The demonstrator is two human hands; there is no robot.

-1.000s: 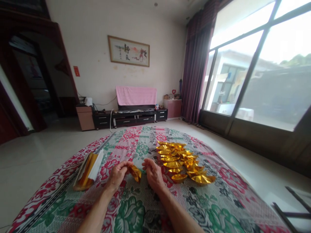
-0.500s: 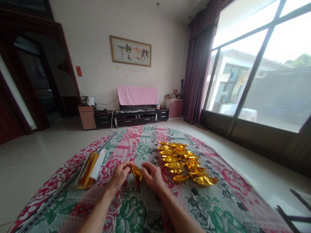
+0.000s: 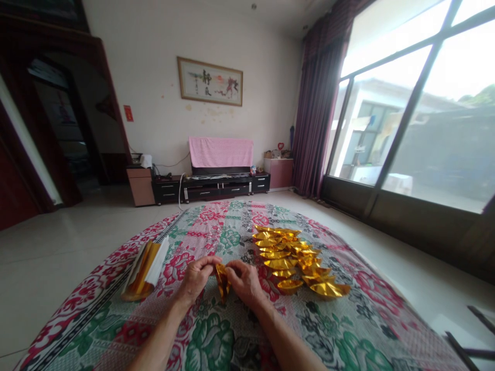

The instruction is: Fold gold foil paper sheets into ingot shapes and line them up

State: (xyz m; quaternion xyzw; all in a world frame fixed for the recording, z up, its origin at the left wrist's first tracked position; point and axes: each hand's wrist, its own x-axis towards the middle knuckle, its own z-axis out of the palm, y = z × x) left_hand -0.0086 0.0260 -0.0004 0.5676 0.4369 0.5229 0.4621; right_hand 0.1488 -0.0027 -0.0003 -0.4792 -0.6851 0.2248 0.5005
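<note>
A small folded piece of gold foil paper is held upright between my hands, above the flowered cloth. The fingers of my left hand pinch its upper left edge. My right hand closes on the upper right edge, thumb and fingers bent together. To the right, several boat-shaped gold foil pieces lie in overlapping rows. On the left rests a curled stack of gold sheets with white paper around it.
The round table's flowered cloth spreads beneath everything. Beyond it stand a low black cabinet and a pink cloth over a flat object. Dark metal bars show at the lower right, and tall windows line the right side.
My right hand has closed in on the foil piece, which is now pinched narrower between both hands. The whole view has shifted slightly.
</note>
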